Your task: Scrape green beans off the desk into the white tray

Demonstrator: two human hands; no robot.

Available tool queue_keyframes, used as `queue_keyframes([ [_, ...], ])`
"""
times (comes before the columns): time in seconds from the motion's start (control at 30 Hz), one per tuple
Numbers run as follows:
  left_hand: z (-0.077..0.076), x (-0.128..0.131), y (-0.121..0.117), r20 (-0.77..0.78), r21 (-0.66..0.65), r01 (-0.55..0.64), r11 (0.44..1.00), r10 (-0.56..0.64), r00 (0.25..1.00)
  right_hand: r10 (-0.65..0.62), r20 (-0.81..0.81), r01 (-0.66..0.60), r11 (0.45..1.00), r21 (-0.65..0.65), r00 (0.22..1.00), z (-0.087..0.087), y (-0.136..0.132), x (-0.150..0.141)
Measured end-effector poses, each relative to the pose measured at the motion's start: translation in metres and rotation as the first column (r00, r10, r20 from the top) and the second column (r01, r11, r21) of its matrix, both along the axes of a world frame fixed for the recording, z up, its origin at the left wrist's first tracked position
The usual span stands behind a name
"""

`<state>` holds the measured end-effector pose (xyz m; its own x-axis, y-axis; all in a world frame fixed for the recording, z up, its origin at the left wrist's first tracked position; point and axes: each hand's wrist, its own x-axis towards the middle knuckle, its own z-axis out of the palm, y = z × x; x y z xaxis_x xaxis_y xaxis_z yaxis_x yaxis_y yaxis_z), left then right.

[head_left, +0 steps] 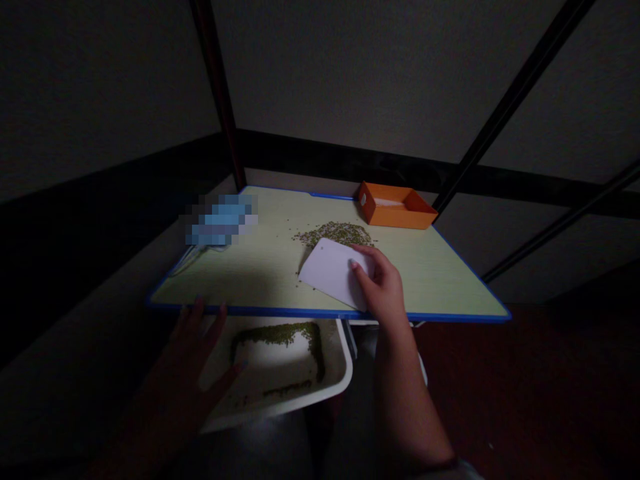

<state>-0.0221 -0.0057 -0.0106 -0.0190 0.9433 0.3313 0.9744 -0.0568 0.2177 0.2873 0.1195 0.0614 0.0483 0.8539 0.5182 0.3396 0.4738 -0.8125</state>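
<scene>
A white scraper (336, 270), flat with a small hole near one corner, is pinched between the thumb and fingers of my right hand (383, 288). It is tilted over the table close to the front edge. Just behind it lies a loose pile of small green-brown grains (340, 233), partly hidden by the scraper. My left hand (197, 363) holds nothing; its fingers are spread at the table's front edge, beside a white tray (345, 373). More of the small grains (280, 333) lie along the tray's inner sides.
The pale table (430, 280) has a blue rim. An orange box (397, 215) stands at its back right corner. On the left side is a blurred-out blue item (223, 220) with a pale cord. Dark wall panels close in behind and at the left.
</scene>
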Motion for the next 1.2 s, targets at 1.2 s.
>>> queue_keyframes([
  [1.2, -0.003, -0.001, -0.001, 0.025, 0.008, 0.015, 1.000, -0.016, 1.000, 0.103, 0.046, -0.104, 0.994, 0.022, 0.994, 0.001, -0.006, 0.003],
])
